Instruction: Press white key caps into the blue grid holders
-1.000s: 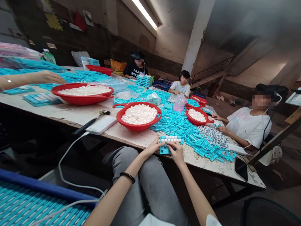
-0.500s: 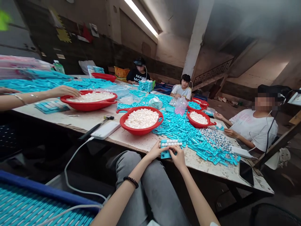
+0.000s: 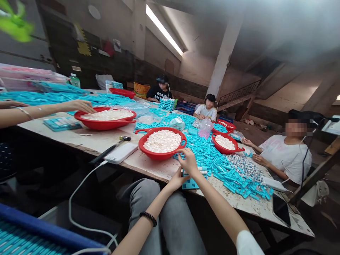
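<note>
My left hand [image 3: 177, 180] grips the left side of a light blue plastic frame [image 3: 190, 184] at the table's front edge. White square caps sit in rows in the frame; my right forearm hides part of it. My right hand [image 3: 188, 162] is raised above the frame, beside the right rim of a red basin [image 3: 148, 154] heaped with small white caps [image 3: 162, 140]. Its fingers are curved and a little apart, and I see nothing between them.
Blue plastic pieces [image 3: 212, 156] spread to the right. A hammer [image 3: 114, 147] and white power bank [image 3: 121, 153] lie left, a phone [image 3: 281, 209] at the right corner. A co-worker's hand [image 3: 79, 106] reaches into another red basin [image 3: 106, 124]. Other people sit around the table.
My right hand has left the frame and moved up to the basin's rim. My left hand still holds the frame. The camera view has shifted slightly.
</note>
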Available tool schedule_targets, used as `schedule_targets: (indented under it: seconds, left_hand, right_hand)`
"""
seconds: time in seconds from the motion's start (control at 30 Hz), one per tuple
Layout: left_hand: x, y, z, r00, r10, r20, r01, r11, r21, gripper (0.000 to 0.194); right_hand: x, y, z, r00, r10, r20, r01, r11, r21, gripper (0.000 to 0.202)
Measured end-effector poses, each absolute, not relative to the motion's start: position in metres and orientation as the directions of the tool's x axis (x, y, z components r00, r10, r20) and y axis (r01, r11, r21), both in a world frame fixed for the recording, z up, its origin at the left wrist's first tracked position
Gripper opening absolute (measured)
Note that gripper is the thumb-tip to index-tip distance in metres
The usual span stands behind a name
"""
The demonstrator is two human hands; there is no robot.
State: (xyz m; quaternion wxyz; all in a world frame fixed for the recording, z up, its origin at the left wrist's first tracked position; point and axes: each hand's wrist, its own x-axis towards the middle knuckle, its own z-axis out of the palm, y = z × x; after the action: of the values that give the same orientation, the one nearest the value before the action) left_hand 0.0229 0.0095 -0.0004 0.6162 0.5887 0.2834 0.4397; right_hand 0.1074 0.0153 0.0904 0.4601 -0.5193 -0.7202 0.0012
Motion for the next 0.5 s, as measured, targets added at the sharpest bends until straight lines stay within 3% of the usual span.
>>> schedule_targets:
  seconds: [0.1,0.17,0.33,0.5]
  left_hand:
    - [0.021,0.009,0.000,0.475,0.873,0.109,-0.161,-0.036,0.986,0.061]
    - [0.019,0.013,0.000,0.472,0.873,0.119,-0.136,-0.061,0.989,0.062]
    - [0.017,0.023,0.006,0.473,0.857,0.204,-0.058,-0.200,0.978,0.057]
    - [0.031,0.022,0.021,0.508,0.846,0.163,-0.019,-0.178,0.984,0.045]
  right_hand:
    - [0.081,0.062,0.121,-0.125,0.886,0.447,0.845,0.331,-0.420,0.018]
    - [0.072,0.085,0.133,-0.088,0.942,0.325,0.909,0.209,-0.361,0.018]
    - [0.058,0.116,0.137,0.065,0.961,0.269,0.930,0.039,-0.364,0.018]
    - [0.046,0.134,0.129,0.062,0.996,0.070,0.973,-0.044,-0.228,0.025]
